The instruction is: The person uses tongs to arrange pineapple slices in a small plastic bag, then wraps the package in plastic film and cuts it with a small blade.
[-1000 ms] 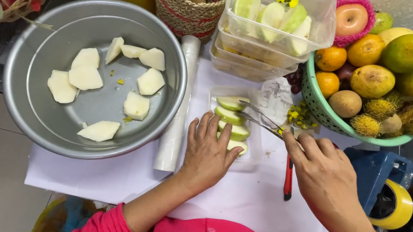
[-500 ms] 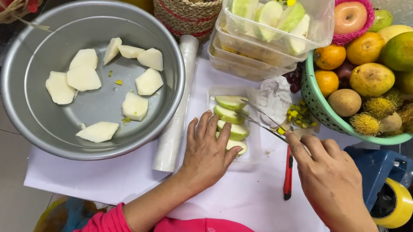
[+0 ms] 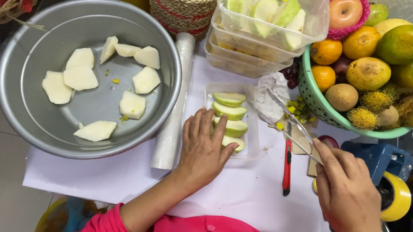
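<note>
Resting palm-down on the white worktop, the left hand (image 3: 205, 150) spreads its fingers wide, their tips touching the near edge of a shallow clear plastic tray (image 3: 253, 137) that holds four green-skinned fruit slices (image 3: 229, 99) in a row. The nearest slice is partly covered by those fingertips. The right hand (image 3: 349, 194), near the worktop's right edge, pinches slim metal tongs (image 3: 294, 129) closed-fingered; the tong tips reach toward a crumpled white tissue (image 3: 269, 95) just beyond the tray's far right corner, and whether they grip it is hard to make out. A red-handled knife (image 3: 288, 160) lies between the two hands. At the left edge sits a wide grey metal bowl (image 3: 32, 37) of pale peeled fruit pieces, with a roll of clear film (image 3: 174, 101) beside it. A green mesh basket (image 3: 318, 106) of mixed fruit stands at the far right corner, partly cut off.
</note>
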